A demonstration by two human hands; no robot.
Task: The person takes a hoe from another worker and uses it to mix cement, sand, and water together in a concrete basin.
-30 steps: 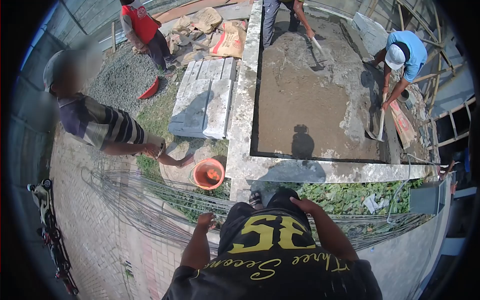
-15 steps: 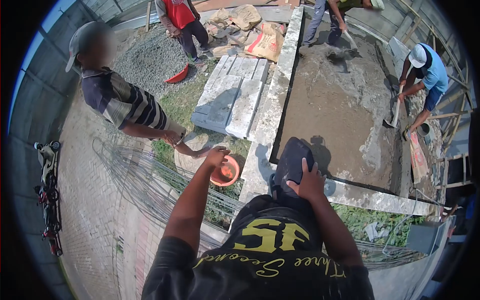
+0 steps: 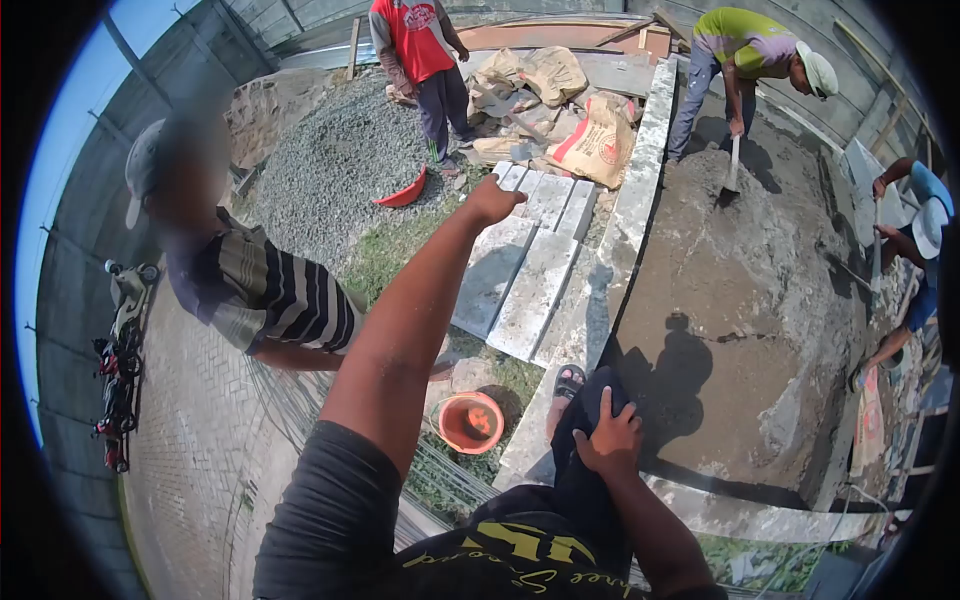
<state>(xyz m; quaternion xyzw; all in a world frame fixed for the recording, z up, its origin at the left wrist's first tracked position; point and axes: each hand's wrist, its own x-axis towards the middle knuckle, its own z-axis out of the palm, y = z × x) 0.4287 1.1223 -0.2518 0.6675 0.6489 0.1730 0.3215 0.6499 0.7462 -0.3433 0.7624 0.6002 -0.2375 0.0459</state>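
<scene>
My left hand (image 3: 493, 199) is stretched out forward, over the far end of the pale blocks (image 3: 535, 275), its index finger extended and the other fingers curled. Nothing shows in it. My right hand (image 3: 610, 437) lies on my raised knee with its fingers spread. Beside that leg, my sandalled foot (image 3: 568, 382) is on the concrete ledge (image 3: 625, 230). The orange bucket (image 3: 470, 422) stands on the ground left of the foot, with something orange inside.
A person in a striped shirt (image 3: 290, 300) stands close on the left. Beyond are gravel (image 3: 330, 170), a red basin (image 3: 403, 190), cement sacks (image 3: 597, 140) and a person in red (image 3: 418, 40). Two people with hoes work at the wet mortar (image 3: 690, 300). Cables lie below left.
My left arm has risen and reached forward past the bucket. My right hand has stayed on my leg. The view has shifted, and the standing worker's hoe has moved.
</scene>
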